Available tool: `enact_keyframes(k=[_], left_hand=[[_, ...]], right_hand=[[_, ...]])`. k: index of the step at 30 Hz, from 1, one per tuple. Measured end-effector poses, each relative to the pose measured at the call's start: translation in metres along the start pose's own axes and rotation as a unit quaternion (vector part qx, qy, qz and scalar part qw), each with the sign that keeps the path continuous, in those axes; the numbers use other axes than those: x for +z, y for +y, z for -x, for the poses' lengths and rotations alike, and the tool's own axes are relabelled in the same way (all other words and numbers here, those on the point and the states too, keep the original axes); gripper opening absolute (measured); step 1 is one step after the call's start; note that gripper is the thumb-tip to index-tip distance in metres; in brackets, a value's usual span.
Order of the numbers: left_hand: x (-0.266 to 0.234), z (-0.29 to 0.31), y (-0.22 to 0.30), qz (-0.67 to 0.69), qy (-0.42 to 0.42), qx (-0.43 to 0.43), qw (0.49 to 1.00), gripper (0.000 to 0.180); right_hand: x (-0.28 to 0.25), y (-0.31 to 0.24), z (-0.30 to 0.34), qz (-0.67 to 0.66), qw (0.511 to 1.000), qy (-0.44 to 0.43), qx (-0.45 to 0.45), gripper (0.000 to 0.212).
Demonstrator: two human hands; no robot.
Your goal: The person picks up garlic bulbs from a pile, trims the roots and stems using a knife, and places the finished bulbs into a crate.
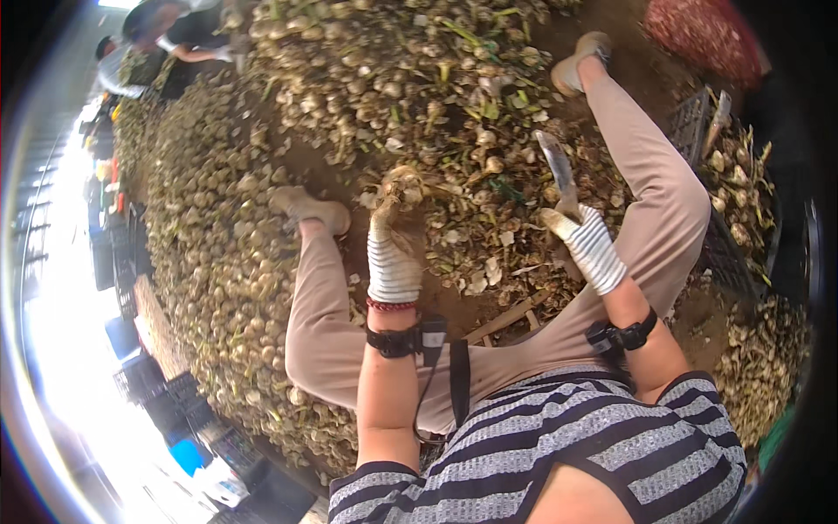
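Striped cotton gloves cover both hands: the left hand (pixel 394 240) is clenched round a garlic bulb (pixel 401 185), which pokes out above the curled fingers (pixel 390 220), over the ground between the knees. The right hand (pixel 587 243) grips a knife (pixel 557 171) by its handle, the blade rising past the fingers toward the heap (pixel 419 79) of garlic ahead. A dark crate (pixel 711 253) with more bulbs stands just beside the right leg, and another person (pixel 175 35) crouches well apart at the far end.

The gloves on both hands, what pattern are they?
Gloves: grey-and-white stripes, soiled fingertips; head view.
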State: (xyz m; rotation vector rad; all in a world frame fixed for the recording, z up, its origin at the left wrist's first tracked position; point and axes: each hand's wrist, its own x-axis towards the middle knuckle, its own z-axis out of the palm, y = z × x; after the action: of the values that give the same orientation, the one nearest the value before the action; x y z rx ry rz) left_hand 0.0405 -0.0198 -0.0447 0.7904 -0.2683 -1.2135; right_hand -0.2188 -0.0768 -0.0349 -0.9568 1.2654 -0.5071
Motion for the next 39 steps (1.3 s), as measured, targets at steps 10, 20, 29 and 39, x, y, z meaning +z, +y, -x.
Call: enact_keyframes(k=[10, 20, 29, 39], left_hand=[[0.052, 0.074, 0.020, -0.236, -0.014, -0.056, 0.970, 0.037], [0.052, 0.079, 0.013, -0.732, -0.192, 0.122, 0.642, 0.031], [0.056, 0.081, 0.003, -0.583, -0.123, -0.035, 0.802, 0.026], [0.055, 0.079, -0.024, -0.402, -0.031, -0.098, 0.910, 0.037]], right_hand=[[-0.009, -0.006, 0.007, 0.256, 0.928, 0.032, -0.268, 0.022], [0.046, -0.057, 0.059, 0.439, 0.795, -0.051, -0.416, 0.015], [0.038, -0.049, 0.045, 0.435, 0.804, -0.045, -0.403, 0.013], [0.032, -0.014, 0.006, 0.337, 0.825, -0.032, -0.453, 0.003]])
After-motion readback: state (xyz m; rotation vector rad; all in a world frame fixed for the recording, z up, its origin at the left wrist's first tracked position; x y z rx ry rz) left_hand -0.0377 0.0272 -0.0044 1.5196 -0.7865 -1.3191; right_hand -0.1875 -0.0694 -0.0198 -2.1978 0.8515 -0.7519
